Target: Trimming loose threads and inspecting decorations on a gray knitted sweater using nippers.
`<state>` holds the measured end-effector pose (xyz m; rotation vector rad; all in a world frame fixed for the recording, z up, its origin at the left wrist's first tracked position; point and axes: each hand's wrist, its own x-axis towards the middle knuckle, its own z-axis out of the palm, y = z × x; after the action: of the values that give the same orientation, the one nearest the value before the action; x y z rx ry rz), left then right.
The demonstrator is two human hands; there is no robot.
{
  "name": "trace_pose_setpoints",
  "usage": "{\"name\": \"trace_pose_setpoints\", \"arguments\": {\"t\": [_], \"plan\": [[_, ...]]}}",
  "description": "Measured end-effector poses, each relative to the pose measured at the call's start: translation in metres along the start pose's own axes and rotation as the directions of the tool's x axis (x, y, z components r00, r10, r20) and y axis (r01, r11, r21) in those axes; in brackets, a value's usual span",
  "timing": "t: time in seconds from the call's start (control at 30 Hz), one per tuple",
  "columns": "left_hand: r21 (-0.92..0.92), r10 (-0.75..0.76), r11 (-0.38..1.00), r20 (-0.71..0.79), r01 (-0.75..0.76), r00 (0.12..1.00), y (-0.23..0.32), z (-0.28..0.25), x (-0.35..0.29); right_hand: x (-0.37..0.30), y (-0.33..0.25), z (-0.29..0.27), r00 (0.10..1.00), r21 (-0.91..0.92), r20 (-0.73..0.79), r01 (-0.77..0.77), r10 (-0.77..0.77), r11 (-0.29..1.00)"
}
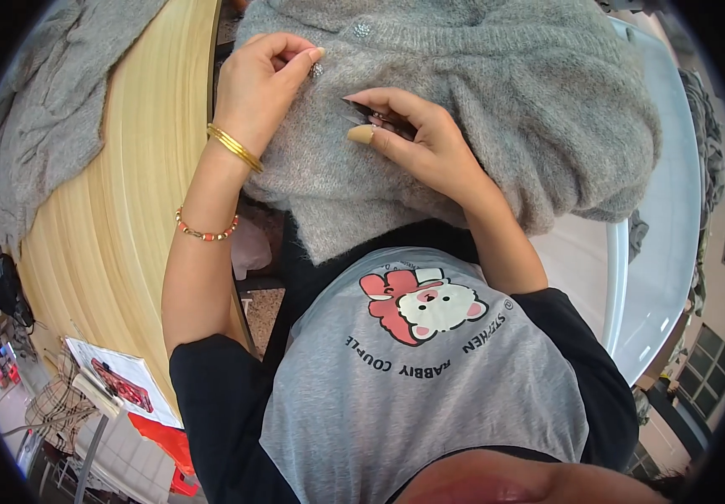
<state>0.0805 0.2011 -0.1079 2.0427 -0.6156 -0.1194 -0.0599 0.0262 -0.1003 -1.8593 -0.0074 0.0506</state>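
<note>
- Wood-grain counter [139, 176] stands left of the grey knit garment [539, 126], which lies bunched beneath both hands.
- Left hand [253, 84], at the garment's upper left: grip pinched together beside a sparkly button [317, 70]; cannot tell on what.
- Right hand [436, 149], over the garment's middle: grip clamped on dark snips [361, 107], tan thumb cover [361, 133] showing.

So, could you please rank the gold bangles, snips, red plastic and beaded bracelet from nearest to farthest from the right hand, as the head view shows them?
From the right hand:
1. Snips, held in it.
2. Gold bangles, to its left.
3. Beaded bracelet, left and lower.
4. Red plastic, at the picture's lower left.
</note>
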Motion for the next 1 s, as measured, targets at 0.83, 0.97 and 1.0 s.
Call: {"name": "trace_pose_setpoints", "arguments": {"t": [0.83, 0.97, 1.0], "plan": [[-0.497, 0.058, 0.867, 0.141, 0.020, 0.988, -0.001, -0.024, -0.009, 0.040, -0.023, -0.014, 0.943, -0.389, -0.052, 0.285, -0.330, 0.876], [-0.477, 0.076, 0.879, 0.144, 0.002, 0.987, 0.001, -0.023, -0.009, 0.040, -0.025, -0.014, 0.938, -0.456, -0.037, 0.291, -0.345, 0.841], [-0.462, 0.090, 0.887, 0.144, -0.014, 0.985, 0.001, -0.023, -0.010, 0.041, -0.026, -0.014, 0.942, -0.448, -0.029, 0.286, -0.334, 0.847]]}}
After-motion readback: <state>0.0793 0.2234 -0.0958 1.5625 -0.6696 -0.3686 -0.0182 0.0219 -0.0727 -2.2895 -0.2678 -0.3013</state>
